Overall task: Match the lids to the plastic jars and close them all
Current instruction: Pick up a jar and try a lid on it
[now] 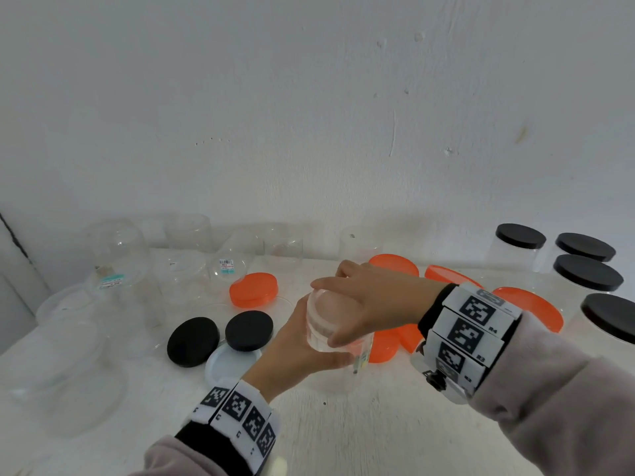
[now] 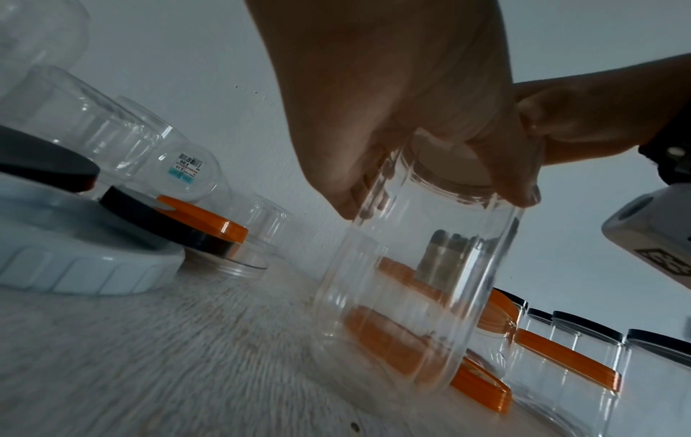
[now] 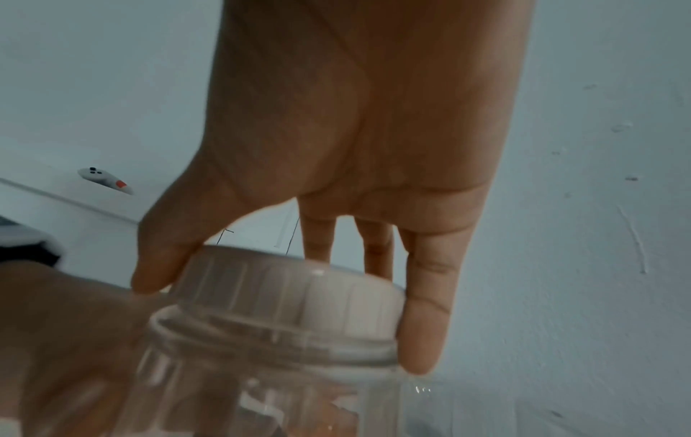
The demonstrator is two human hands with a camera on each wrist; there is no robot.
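Overhead, head view: a person's left hand [image 1: 302, 345] wraps the shoulder of a clear plastic jar [image 1: 338, 359] standing on the white table [image 1: 378, 434], while the right hand [image 1: 371, 300] cups a translucent white lid [image 1: 324, 309] seated on the jar's mouth
Around them: 2 black lids [image 1: 220, 336] lie loose to the left, one resting on a pale lid [image 1: 223, 364]; orange lids [image 1: 253, 289] are scattered beyond and to the right; open jars [image 1: 120, 255] stand or lie at the left rear; 4 black-capped jars [image 1: 520, 247] stand closed at far right

Left wrist view: the jar [image 2: 411, 295] stands upright on the table, left hand fingers [image 2: 501, 177] curled round its neck just under the lid; orange lids show through the clear wall

Right wrist view: the right hand [image 3: 355, 133] spans the ribbed lid [image 3: 291, 295], thumb on one side of the skirt, fingertips [image 3: 422, 340] pressed on the other; the thread ring below the lid shows, so it looks not fully screwed down

Handling: likely light, thin-walled and springy, smooth enough to slip; best held high at the stiffer neck, not the flexing middle, with the lid turned by its ribbed skirt

Progress: several jars stand open, so the job looks well short of done
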